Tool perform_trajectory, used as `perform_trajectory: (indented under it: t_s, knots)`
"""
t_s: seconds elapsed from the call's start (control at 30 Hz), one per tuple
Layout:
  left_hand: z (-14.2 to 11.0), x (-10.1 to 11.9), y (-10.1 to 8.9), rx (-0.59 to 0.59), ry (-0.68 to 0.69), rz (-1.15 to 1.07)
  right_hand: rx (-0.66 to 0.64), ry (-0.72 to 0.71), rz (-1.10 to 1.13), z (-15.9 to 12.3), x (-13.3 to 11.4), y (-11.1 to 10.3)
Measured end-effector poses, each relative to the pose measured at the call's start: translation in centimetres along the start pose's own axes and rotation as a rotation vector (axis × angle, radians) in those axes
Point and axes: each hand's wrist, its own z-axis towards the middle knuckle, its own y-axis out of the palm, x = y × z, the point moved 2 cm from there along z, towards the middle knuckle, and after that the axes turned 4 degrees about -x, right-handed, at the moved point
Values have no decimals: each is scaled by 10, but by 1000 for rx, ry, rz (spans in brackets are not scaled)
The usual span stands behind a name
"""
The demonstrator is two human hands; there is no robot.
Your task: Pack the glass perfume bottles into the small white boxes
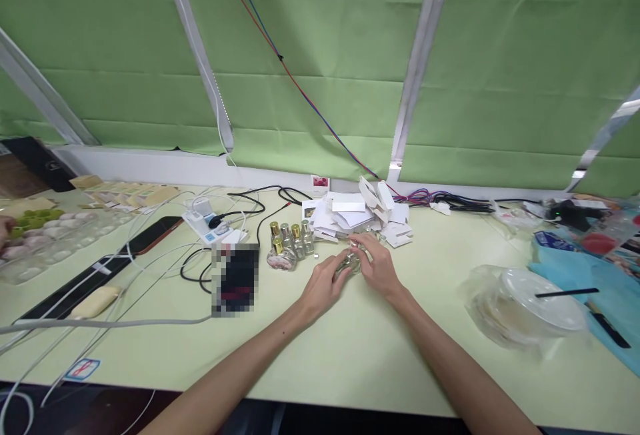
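My left hand (326, 283) and my right hand (376, 265) meet over the middle of the table. Between their fingers sits a small shiny glass bottle (351, 263), partly hidden by them. My left fingers close around its lower side, while the right fingers grip near its top. To the left stand several small glass perfume bottles (299, 245) with gold and silver caps. One squat, round bottle (281, 259) with a gold cap is at their front. A tiny silvery piece (316, 256) lies beside my left hand.
Behind my hands is a heap of white paper boxes (345, 211). A pixelated dark object (235, 280), a power strip (207, 223) and tangled cables lie left. On the right are a bagged plastic bowl (540, 298) and blue bag (575, 268). Another person's hand (6, 228) shows far left.
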Motion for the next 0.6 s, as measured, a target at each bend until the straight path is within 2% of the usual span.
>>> perform_trajectory:
  t_s: [0.17,0.27,0.3,0.4,0.47,0.6]
  knots:
    - [-1,2,-2,34,-77,46,122,78,-57,4,8,-10]
    - [-1,4,-3,58,-95,43,194,220,-144,-3,18,-21]
    - [-1,4,-4,67,-97,42,180,299,-194,-7,22,-24]
    - [-1,3,-6,92,-110,59,-8,483,-287,-19,32,-25]
    - [0,2,-8,94,-128,100,-103,518,-279,-27,36,-21]
    - [3,2,-12,63,-150,207,-162,535,-256,-34,34,-9]
